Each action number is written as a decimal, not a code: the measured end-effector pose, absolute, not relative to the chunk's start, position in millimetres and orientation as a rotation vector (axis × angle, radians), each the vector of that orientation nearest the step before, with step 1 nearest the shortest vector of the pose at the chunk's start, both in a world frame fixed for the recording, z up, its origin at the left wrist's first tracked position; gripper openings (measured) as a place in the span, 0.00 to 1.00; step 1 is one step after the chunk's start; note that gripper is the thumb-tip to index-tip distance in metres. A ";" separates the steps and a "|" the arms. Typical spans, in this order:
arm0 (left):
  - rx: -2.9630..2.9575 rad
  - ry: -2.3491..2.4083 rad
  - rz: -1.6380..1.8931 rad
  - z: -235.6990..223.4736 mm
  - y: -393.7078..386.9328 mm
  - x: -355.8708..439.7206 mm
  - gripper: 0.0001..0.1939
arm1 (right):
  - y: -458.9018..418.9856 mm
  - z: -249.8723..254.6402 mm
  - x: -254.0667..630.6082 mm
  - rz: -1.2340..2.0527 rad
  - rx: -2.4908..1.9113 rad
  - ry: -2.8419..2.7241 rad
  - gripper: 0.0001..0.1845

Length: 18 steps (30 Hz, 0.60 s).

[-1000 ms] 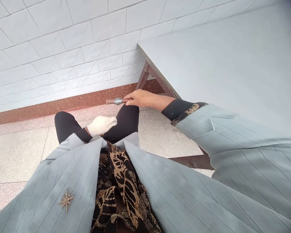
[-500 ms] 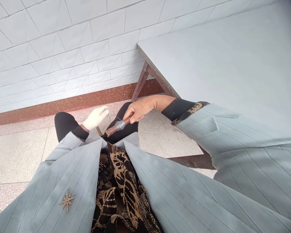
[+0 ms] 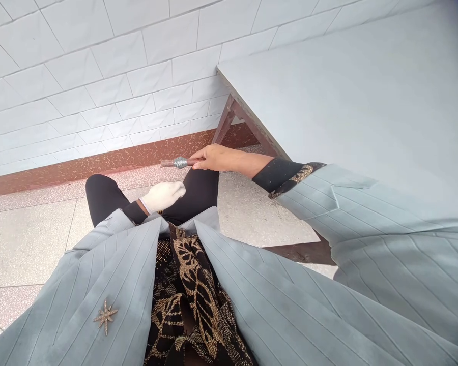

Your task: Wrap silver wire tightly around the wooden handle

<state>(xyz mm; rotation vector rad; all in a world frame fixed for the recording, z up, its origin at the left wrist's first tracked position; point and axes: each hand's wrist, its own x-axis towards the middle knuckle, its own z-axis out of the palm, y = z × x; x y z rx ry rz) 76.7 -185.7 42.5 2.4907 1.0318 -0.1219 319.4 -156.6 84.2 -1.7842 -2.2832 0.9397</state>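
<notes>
My bare right hand [image 3: 209, 157] grips one end of a short brown wooden stick [image 3: 167, 163]. Silvery wire [image 3: 180, 162] is wound in a thick bunch around the stick's middle. The stick lies almost level, pointing left, beyond my knees. Lower down, over my lap, is my left hand [image 3: 163, 196] in a white glove. Its fingers are curled closed; what they hold, if anything, is hidden. A gap separates the gloved hand from the stick.
A pale tabletop [image 3: 347, 101] on a brown wooden frame [image 3: 224, 119] stands to my right. Ahead is a white tiled wall [image 3: 99, 76] with a reddish-brown base band [image 3: 99, 156]. Speckled tiles [image 3: 30, 244] cover the floor. My black-clad knees [image 3: 103, 195] are bent below my hands.
My right hand has moved the stick forward and turned it from slanting toward my lap to nearly level. My gloved left hand has shifted right and slightly closer to my body.
</notes>
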 end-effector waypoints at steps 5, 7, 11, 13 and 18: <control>2.762 1.077 -0.256 48.8 -184.4 81.6 0.21 | -160.6 84.9 316.7 0.645 -1.951 -2.448 0.24; 2.853 1.060 -0.236 52.6 -178.8 80.2 0.22 | -162.7 86.4 314.9 0.589 -1.993 -2.515 0.23; 2.859 0.949 -0.044 64.1 -159.6 71.2 0.18 | -164.2 88.1 316.2 0.989 -1.736 -2.662 0.19; 2.717 0.856 0.104 68.6 -150.4 65.1 0.16 | -164.0 89.0 318.7 1.295 -1.541 -2.667 0.17; 2.181 0.749 0.378 55.4 -145.3 54.7 0.17 | -161.6 91.5 325.2 1.661 -1.177 -2.411 0.17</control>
